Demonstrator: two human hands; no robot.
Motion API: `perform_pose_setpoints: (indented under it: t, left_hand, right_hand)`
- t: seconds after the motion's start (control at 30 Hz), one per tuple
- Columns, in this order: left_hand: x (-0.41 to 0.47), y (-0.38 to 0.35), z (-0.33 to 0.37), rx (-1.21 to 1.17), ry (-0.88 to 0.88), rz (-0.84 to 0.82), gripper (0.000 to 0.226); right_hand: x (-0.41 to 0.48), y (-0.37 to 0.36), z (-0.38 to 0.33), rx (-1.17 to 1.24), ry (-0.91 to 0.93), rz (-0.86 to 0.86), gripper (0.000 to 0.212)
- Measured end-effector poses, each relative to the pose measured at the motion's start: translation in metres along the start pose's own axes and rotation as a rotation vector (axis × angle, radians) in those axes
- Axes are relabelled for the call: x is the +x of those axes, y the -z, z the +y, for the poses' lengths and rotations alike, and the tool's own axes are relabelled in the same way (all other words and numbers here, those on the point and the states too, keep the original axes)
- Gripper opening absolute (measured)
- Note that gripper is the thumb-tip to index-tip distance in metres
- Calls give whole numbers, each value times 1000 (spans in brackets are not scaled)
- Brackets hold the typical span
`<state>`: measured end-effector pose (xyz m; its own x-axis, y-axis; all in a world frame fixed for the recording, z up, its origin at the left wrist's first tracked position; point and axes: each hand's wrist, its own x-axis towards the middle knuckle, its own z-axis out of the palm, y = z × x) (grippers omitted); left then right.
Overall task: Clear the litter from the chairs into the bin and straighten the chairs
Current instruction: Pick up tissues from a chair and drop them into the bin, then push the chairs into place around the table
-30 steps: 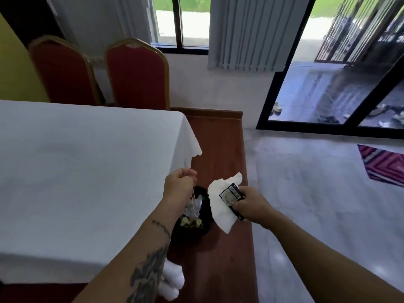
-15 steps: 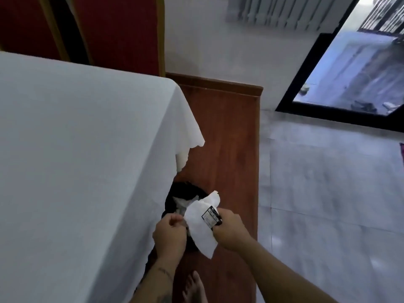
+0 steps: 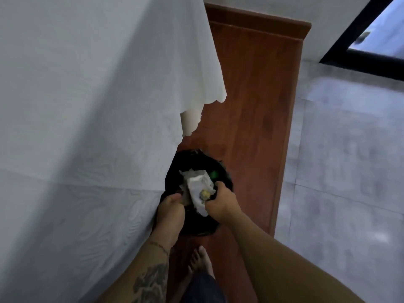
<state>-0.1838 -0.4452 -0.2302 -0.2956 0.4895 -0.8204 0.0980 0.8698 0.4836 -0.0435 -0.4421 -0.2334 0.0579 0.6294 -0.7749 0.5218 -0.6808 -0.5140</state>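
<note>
Both hands reach into the bin (image 3: 225,178) (beside the tablecloth (image 3: 87,127) edge): left hand (image 3: 169,207) curled shut, right hand (image 3: 219,201) pinching white litter (image 3: 197,184) over it. A careless release could drop paper onto the wooden platform (image 3: 251,106).

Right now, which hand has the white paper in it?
The right hand, over the black bin, grips the crumpled white paper. The left hand, on the tattooed arm, pinches the bin's edge instead.

A strip of reddish wooden floor (image 3: 251,119) carries a black bin (image 3: 175,171), which stands just beside the counter. The counter is covered by a white cloth (image 3: 87,106). A bare foot (image 3: 200,262) stands on the wood near the bin. Grey tiles (image 3: 349,171) lie to the right.
</note>
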Motion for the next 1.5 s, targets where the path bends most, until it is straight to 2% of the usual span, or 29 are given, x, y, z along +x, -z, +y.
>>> perform_pose_setpoints:
  t: [0.07, 0.13, 0.3, 0.47, 0.63, 0.77, 0.87, 1.03, 1.2, 1.33, 1.43, 1.5]
  left_hand:
    - [-7, 4, -1, -8, 38, -24, 26]
    - [-22, 5, 4, 41, -1, -86, 29]
    - [-89, 12, 37, 154, -113, -174, 27]
    - [-178, 48, 65, 205, -264, -198, 28]
    - [-273, 101, 73, 195, -403, -188, 28]
    - [-360, 152, 71, 150, -512, -175, 20]
    - [-406, 189, 69, 137, -574, -155, 26]
    - [-471, 273, 51, 206, -673, -76, 29]
    - [-510, 348, 2, 371, -765, -56, 31]
    - [-524, 396, -54, 478, -771, -61, 31]
    - [-539, 421, -98, 497, -742, -135, 37]
    - [-545, 436, -126, 499, -709, -189, 32]
  right_hand:
    - [-16, 10, -2, -37, -7, -13, 51]
    - [-36, 24, -7, -83, -14, -23, 44]
    - [-100, 56, -24, -89, 27, 21, 45]
    - [-194, 74, -49, -99, 217, 103, 38]
    - [-285, 84, -69, -148, 370, 152, 45]
    - [-363, 88, -85, -190, 462, 160, 48]
    - [-406, 85, -97, -219, 528, 169, 46]
    - [-484, 51, -123, -267, 674, 125, 46]
    - [-548, -17, -133, -330, 775, 33, 56]
    - [-580, -83, -138, -532, 811, 6, 71]
    - [-595, -129, -135, -768, 793, 32, 67]
    - [-599, -153, -131, -869, 760, 94, 58]
